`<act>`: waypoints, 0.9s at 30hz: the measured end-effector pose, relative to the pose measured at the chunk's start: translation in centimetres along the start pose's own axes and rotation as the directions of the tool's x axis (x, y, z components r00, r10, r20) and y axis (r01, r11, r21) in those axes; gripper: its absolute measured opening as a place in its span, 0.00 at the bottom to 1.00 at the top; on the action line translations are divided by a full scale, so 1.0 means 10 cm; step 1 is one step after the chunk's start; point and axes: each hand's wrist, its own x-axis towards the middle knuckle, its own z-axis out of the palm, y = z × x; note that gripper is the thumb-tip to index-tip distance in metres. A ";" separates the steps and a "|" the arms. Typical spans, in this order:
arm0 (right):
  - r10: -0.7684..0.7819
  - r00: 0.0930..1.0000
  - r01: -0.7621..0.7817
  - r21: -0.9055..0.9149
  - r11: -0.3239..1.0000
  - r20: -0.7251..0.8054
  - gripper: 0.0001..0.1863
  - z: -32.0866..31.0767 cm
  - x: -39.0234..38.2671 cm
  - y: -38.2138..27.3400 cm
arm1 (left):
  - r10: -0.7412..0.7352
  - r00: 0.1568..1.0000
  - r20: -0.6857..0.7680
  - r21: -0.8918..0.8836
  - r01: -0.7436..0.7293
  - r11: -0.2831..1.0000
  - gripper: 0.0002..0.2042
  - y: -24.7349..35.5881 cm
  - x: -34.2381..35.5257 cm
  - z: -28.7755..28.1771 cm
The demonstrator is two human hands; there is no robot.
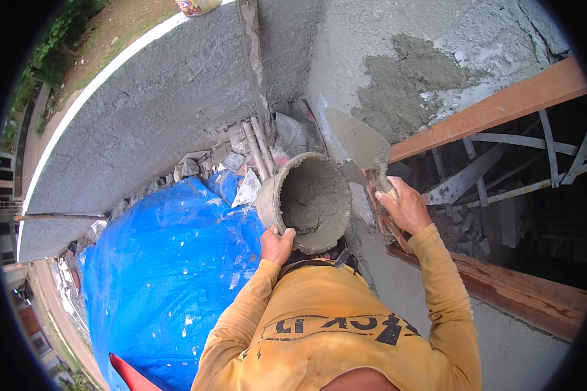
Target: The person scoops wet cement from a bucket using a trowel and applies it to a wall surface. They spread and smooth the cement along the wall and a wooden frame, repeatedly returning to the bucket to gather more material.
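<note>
My left hand [277,246] grips the near left rim of a round bucket [268,201], its fingers wrapped over the edge. The bucket is tilted, its mouth facing up and toward the right, and wet grey mortar [316,208] coats its inside and rim. In my right hand [406,204] is the handle of a pointed trowel [360,138], its blade smeared with mortar and raised toward the wall. Beyond the blade, a darker patch of wet mortar [407,85] spreads over the rough grey wall [346,39].
A blue tarp [176,280] covers the ground at left, with broken rubble [231,159] along its far edge. A low rendered wall [156,98] curves behind it. At right, a brown-framed opening [496,117] holds bent metal bars [463,179]. A can [197,6] sits on the wall top.
</note>
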 end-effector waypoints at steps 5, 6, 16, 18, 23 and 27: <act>0.125 0.929 0.074 -0.505 0.860 0.349 0.18 0.17 0.06 0.17 | -0.095 0.993 0.065 0.056 0.091 0.994 0.18 0.31 -0.11 -0.13; 0.103 0.932 0.113 -0.548 0.829 0.348 0.16 0.42 0.15 0.32 | -0.061 0.997 0.056 0.078 0.056 0.995 0.17 0.26 -0.09 -0.10; 0.050 0.844 0.186 -0.378 0.907 0.535 0.14 0.91 -0.18 0.23 | -0.012 0.999 0.052 -0.191 0.022 0.981 0.13 0.06 -0.01 0.04; 0.080 0.869 0.152 -0.416 0.897 0.489 0.15 0.79 -0.03 0.36 | 0.016 0.999 0.036 -0.263 -0.006 0.965 0.12 -0.16 0.03 0.10; 0.136 0.798 0.185 -0.454 0.872 0.587 0.17 1.49 0.12 0.51 | 0.027 0.994 0.104 -0.091 -0.018 0.996 0.12 0.25 -0.03 0.07; 0.133 0.758 0.034 -0.242 0.970 0.639 0.19 1.44 -0.15 0.14 | 0.039 0.994 0.097 -0.059 -0.033 0.998 0.12 0.14 0.00 0.07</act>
